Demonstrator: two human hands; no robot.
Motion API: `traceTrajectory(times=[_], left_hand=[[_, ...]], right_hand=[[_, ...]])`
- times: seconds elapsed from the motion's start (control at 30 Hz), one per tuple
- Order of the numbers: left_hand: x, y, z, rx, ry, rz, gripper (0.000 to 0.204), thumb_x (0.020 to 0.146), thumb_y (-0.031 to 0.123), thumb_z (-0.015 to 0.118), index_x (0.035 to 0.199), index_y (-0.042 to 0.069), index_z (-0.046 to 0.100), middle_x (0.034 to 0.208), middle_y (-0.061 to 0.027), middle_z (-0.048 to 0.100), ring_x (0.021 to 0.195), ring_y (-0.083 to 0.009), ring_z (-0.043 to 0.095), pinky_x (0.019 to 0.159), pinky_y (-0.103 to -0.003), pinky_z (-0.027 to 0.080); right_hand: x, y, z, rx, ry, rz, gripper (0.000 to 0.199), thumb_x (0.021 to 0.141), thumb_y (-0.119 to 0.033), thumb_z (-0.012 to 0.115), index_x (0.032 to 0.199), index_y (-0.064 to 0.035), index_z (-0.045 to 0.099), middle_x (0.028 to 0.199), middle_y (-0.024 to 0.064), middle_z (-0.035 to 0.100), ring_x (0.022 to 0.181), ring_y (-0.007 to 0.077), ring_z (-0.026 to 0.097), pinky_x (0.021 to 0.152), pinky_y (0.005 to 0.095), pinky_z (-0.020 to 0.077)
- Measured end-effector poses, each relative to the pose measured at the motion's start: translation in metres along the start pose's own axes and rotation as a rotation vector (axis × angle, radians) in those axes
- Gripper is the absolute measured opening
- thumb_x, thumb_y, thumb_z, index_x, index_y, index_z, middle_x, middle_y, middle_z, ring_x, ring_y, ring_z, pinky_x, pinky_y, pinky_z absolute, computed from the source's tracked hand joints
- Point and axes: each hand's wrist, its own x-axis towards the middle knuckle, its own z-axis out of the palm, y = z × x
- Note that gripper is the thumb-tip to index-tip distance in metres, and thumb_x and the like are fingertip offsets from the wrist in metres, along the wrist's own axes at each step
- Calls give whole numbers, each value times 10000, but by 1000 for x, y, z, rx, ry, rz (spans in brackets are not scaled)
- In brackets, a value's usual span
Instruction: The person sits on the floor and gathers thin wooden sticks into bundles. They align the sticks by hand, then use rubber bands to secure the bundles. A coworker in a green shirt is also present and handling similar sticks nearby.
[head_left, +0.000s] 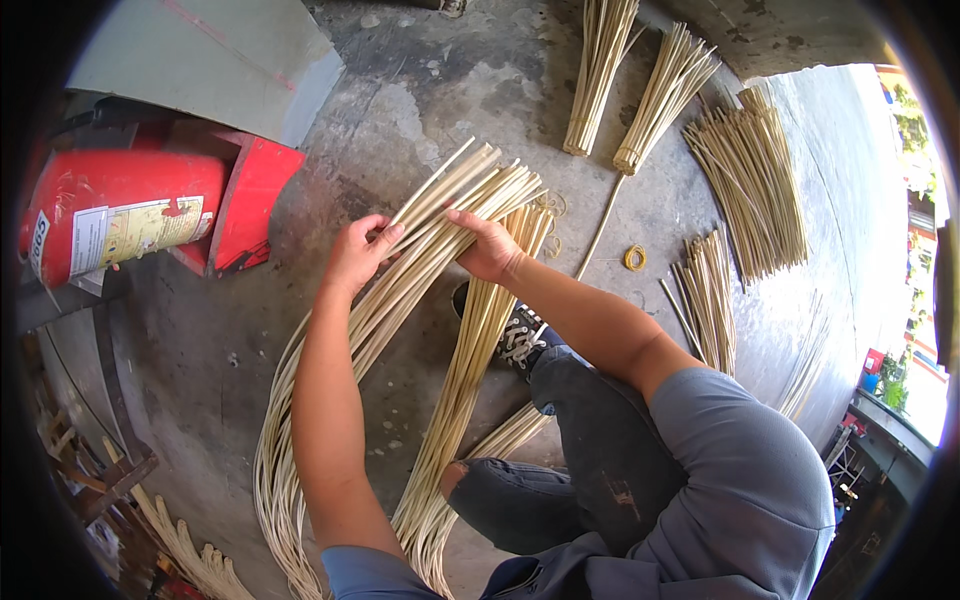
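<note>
Both hands hold the upper end of a long, pale bundle of rattan canes (390, 312), which bends down toward the lower left. My left hand (356, 252) is closed on its left edge. My right hand (488, 248) grips the bundle from the right, its thumb lying across the canes. A few strands at the top look smeared by motion. Just beneath my right hand, a second bundle of canes (462, 390) runs down past my shoe and leg. Its upper tip shows beyond my right wrist.
Several cane bundles lie on the concrete floor, including a wide one (752, 190) at right. A small yellow ring (635, 258) lies right of my right forearm. A red fire extinguisher (140, 212) stands at left beside a red stand (250, 200). My shoe (522, 338) is close by.
</note>
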Motion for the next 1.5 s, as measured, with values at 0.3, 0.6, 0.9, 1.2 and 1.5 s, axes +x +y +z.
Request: traceTrajectory(times=[0.3, 0.6, 0.9, 1.2, 1.5], left_hand=[[3, -3, 1, 13, -45, 2, 253, 909, 167, 781, 1071, -3, 687, 921, -41, 715, 808, -105, 643, 643, -293, 534], [8, -6, 4, 39, -8, 21, 237, 861, 63, 788, 1059, -8, 680, 937, -53, 729, 833, -122, 649, 748, -303, 530], [6, -6, 6, 72, -19, -2, 257, 854, 70, 802, 1066, -18, 687, 938, -66, 732, 835, -128, 648, 767, -304, 527], [3, -7, -1, -7, 57, -21, 185, 985, 186, 694, 1033, 8, 687, 858, -15, 685, 768, -87, 640, 657, -262, 534], [5, -2, 5, 30, 69, -7, 184, 1006, 197, 664, 984, 15, 674, 819, -8, 680, 707, -77, 623, 630, -257, 511]], right_hand=[[0, -1, 4, -17, 3, 7, 458, 885, -201, 781, 1269, -30, 599, 1252, 112, 664, 1210, 296, 609, 1120, 459, 431], [0, -1, 4, 2, 24, 10, 442, 880, -191, 782, 1251, -32, 602, 1230, 114, 663, 1189, 298, 618, 1100, 473, 452], [3, 6, 10, 32, 111, -55, 345, 898, -154, 732, 1196, -18, 626, 1166, 135, 676, 1131, 312, 640, 1057, 494, 486], [4, 6, 8, 64, 117, -12, 186, 923, -177, 701, 1029, -34, 645, 1000, 105, 678, 1033, 307, 667, 991, 496, 531], [5, 4, 4, 39, 39, -43, 222, 914, -191, 739, 1063, -61, 638, 1026, 100, 688, 1031, 293, 670, 1003, 478, 524]])
